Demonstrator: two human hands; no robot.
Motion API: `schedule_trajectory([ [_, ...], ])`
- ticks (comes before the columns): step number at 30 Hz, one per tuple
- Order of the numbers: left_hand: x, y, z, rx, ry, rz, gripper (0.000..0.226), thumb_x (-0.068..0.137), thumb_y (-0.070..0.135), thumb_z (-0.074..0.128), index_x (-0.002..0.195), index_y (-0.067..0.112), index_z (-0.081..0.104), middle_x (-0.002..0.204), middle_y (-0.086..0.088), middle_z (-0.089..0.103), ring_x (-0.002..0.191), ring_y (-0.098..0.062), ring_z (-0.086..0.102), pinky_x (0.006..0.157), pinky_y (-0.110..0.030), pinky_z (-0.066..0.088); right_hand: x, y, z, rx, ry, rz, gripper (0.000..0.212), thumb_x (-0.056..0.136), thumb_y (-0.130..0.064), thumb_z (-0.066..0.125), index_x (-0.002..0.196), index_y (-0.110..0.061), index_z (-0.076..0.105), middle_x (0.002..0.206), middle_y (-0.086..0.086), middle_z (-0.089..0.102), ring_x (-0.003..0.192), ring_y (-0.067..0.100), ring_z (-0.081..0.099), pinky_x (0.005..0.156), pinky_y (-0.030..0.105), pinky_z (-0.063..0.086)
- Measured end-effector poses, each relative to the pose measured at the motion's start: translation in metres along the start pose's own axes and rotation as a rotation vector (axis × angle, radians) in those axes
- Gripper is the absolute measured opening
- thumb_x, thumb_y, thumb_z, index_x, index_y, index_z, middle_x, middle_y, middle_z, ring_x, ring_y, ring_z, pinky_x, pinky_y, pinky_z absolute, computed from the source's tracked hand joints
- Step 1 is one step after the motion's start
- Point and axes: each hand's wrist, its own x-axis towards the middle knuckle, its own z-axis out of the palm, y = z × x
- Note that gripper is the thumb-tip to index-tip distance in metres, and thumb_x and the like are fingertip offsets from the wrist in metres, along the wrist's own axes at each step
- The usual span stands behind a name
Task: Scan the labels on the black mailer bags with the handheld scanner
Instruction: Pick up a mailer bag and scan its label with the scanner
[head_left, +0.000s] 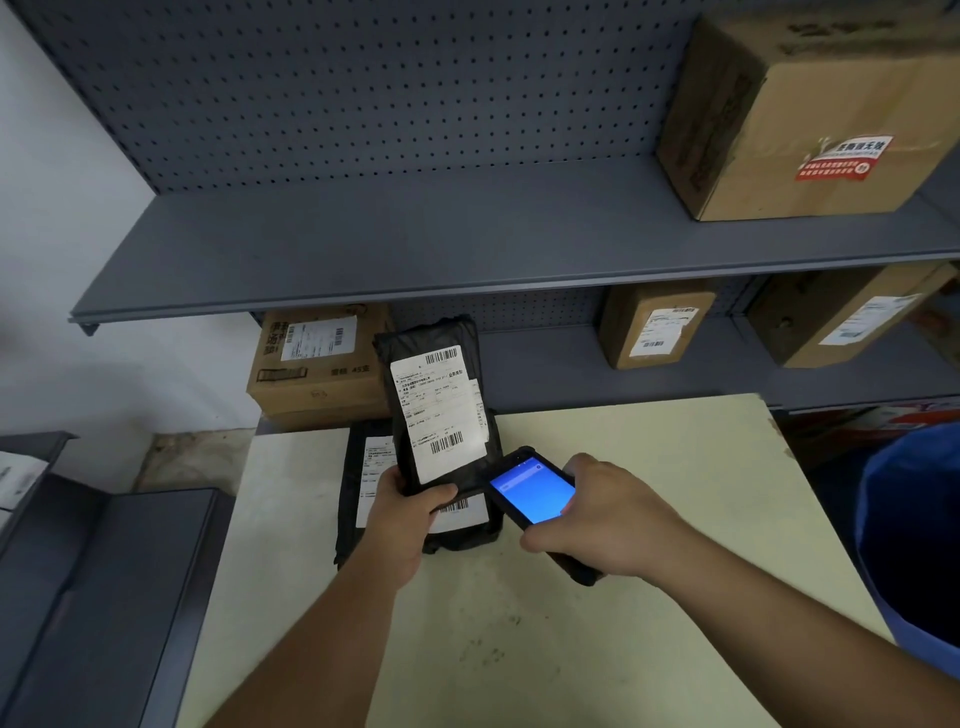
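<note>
Against the back wall, grey metal shelving (467, 239) with a pegboard panel fills most of your view, carrying cardboard boxes (800, 114) on its upper and lower levels, each with a white shipping label. Below it your pale yellow bench (623, 597) is scuffed and smudged near the front edge, with a blue bin (914, 535) at its right and a dark grey cabinet (104, 571) at its left.

On the bench, near the back, lie black mailer bags (358, 499) with their labels up. Above them you hold one raised bag (441, 405) upright, its white label (439, 410) facing you, barcodes at top and bottom.

Your left hand (410, 514) is closed around the lower edge of that raised bag, thumb across the front. Your right hand (613, 519) grips the handheld scanner (540, 499) from the side, its blue screen lit, its head just beside the bag's lower corner.

The step in hand looks like the scan of this bag. The next move probably calls for the scanner head to face a barcode squarely, with the label kept flat.
</note>
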Motion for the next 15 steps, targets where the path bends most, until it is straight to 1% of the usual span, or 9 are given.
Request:
schedule_trajectory([
  [3, -0.002, 0.000, 0.000, -0.011, -0.008, 0.012, 0.062, 0.081, -0.013, 0.074, 0.134, 0.012, 0.053, 0.124, -0.006, 0.074, 0.113, -0.024, 0.071, 0.090, -0.033, 0.056, -0.006, -0.009, -0.003, 0.013, -0.037, -0.019, 0.053, 0.069, -0.048, 0.085, 0.105, -0.022, 0.057, 0.101, -0.003, 0.063, 0.091, 0.019, 0.068, 0.069, 0.033, 0.052],
  [7, -0.005, 0.002, 0.000, -0.021, -0.032, 0.024, 0.060, 0.080, -0.015, 0.074, 0.129, 0.014, 0.055, 0.120, -0.006, 0.076, 0.104, -0.019, 0.075, 0.078, -0.028, 0.059, -0.011, -0.017, -0.003, 0.021, -0.062, -0.025, 0.054, 0.068, -0.049, 0.085, 0.105, -0.021, 0.057, 0.103, -0.002, 0.064, 0.096, 0.021, 0.070, 0.069, 0.034, 0.051],
  [11, -0.007, 0.002, -0.001, -0.020, -0.033, 0.022, 0.064, 0.080, -0.015, 0.075, 0.133, 0.012, 0.053, 0.121, -0.005, 0.076, 0.106, -0.020, 0.075, 0.079, -0.029, 0.058, -0.012, -0.020, -0.001, 0.036, -0.069, -0.016, 0.054, 0.068, -0.050, 0.085, 0.104, -0.021, 0.057, 0.104, -0.001, 0.064, 0.098, 0.022, 0.071, 0.069, 0.034, 0.051],
  [13, -0.008, 0.003, 0.000, -0.018, -0.032, 0.025, 0.063, 0.080, -0.016, 0.074, 0.132, 0.013, 0.054, 0.120, -0.004, 0.076, 0.105, -0.019, 0.074, 0.079, -0.029, 0.058, -0.013, -0.020, -0.001, 0.040, -0.072, -0.011, 0.055, 0.067, -0.051, 0.085, 0.104, -0.022, 0.057, 0.104, -0.001, 0.064, 0.098, 0.023, 0.071, 0.069, 0.034, 0.051],
  [15, -0.009, 0.003, -0.001, -0.017, -0.030, 0.025, 0.062, 0.080, -0.016, 0.074, 0.131, 0.013, 0.054, 0.120, -0.005, 0.076, 0.107, -0.020, 0.074, 0.083, -0.031, 0.057, -0.013, -0.020, 0.000, 0.032, -0.075, -0.008, 0.054, 0.067, -0.051, 0.085, 0.103, -0.022, 0.057, 0.103, -0.001, 0.064, 0.096, 0.023, 0.071, 0.068, 0.034, 0.050],
])
